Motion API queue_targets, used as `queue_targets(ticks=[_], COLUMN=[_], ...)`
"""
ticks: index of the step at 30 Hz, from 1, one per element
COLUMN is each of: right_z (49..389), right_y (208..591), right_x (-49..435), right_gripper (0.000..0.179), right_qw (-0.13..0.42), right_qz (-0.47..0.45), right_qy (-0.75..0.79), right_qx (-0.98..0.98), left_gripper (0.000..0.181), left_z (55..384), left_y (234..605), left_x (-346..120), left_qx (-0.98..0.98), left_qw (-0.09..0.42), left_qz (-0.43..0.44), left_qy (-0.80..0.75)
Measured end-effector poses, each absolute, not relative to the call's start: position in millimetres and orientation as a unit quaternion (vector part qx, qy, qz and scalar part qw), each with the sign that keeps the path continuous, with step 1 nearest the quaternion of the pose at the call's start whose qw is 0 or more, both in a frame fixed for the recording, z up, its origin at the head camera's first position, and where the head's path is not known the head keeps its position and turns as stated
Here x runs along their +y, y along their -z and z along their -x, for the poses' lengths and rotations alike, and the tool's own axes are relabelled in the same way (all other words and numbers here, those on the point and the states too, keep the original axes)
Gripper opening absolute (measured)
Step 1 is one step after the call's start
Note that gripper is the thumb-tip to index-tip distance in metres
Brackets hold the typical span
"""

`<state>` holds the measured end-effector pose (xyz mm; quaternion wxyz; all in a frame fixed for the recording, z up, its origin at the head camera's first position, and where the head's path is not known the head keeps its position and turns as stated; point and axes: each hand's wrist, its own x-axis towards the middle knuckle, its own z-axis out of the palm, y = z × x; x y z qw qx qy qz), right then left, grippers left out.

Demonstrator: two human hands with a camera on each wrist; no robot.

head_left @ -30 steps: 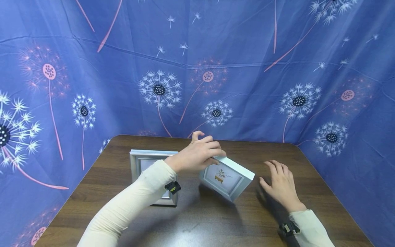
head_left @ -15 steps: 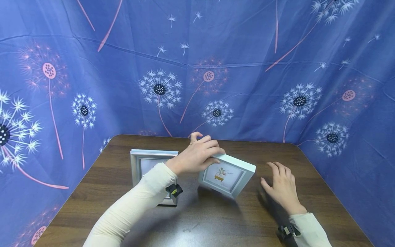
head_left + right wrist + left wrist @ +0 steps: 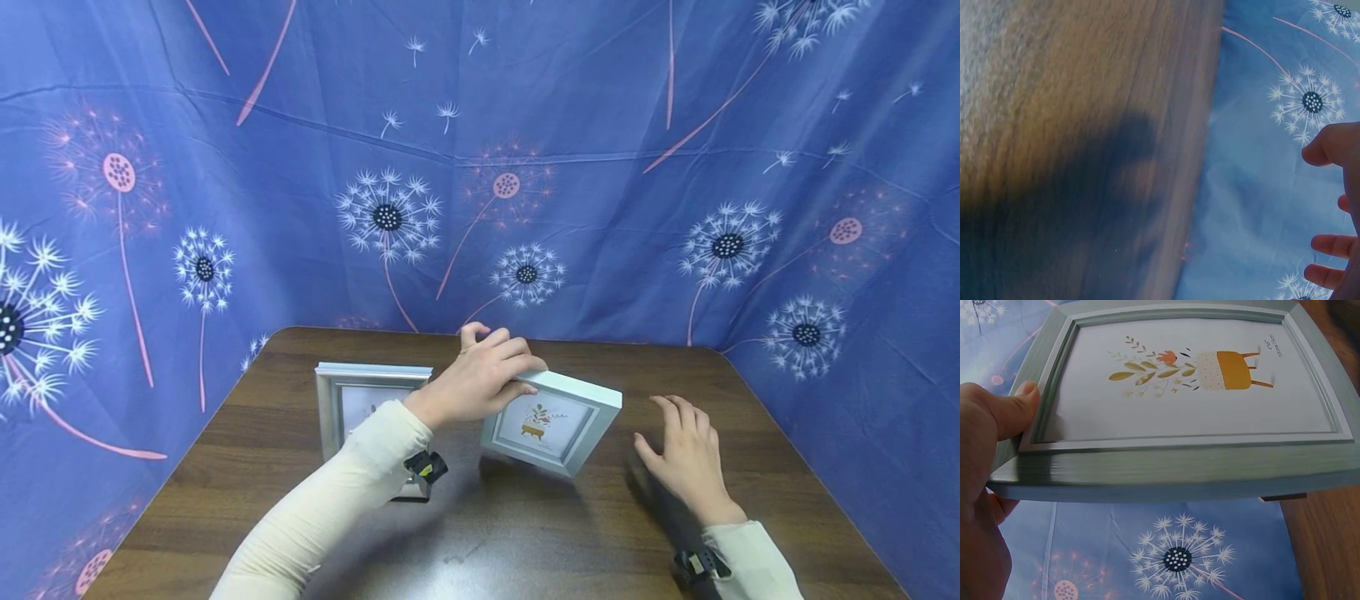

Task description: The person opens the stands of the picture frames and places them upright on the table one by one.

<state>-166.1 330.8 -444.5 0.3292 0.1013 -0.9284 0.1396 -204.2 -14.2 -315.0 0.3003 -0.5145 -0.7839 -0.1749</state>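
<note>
My left hand (image 3: 480, 375) pinches a pale green picture frame (image 3: 572, 462) at its upper left corner, thumb on the front face and fingers behind. The frame leans at a slant above the wooden table, its picture of a plant in a mustard pot facing me. In the left wrist view the thumb (image 3: 1019, 412) presses the frame's border (image 3: 1197, 464). To the right, my right hand (image 3: 686, 458) hovers over the table with fingers loosely bent, holding nothing. The right wrist view shows its thumb and fingertips (image 3: 1329, 275) apart from any object.
A silver picture frame (image 3: 327, 408) stands on the left, partly hidden behind my left forearm. The brown wooden table (image 3: 480, 550) ends at the back against a blue dandelion-print cloth (image 3: 600, 208), which also hangs along both sides.
The pale green frame has tipped slightly, its lower edge rising and its picture turning more toward me. My left hand keeps its grip. My right hand has barely shifted.
</note>
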Motion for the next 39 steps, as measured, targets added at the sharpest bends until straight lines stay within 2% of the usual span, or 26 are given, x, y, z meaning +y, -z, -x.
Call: queue_targets(ticks=[14, 29, 39], right_z=[162.8, 154.3, 147.1], right_y=[442.2, 437.1, 434.3], right_x=[323.8, 315.6, 307.9], right_gripper=[0.062, 0.058, 0.054], right_qw=[0.339, 0.325, 0.339], right_qz=[-0.11, -0.101, -0.112], right_qy=[-0.146, -0.152, -0.161], right_qx=[-0.923, -0.928, -0.92], left_gripper=[0.02, 0.023, 0.022], left_z=[196.7, 196.9, 199.2], left_y=[319.2, 319.9, 319.8], left_x=[-7.2, -5.6, -6.5], left_qx=[-0.799, -0.812, -0.812], left_qw=[0.327, 0.334, 0.336], left_qz=[0.469, 0.425, 0.417], left_qy=[0.186, 0.222, 0.232])
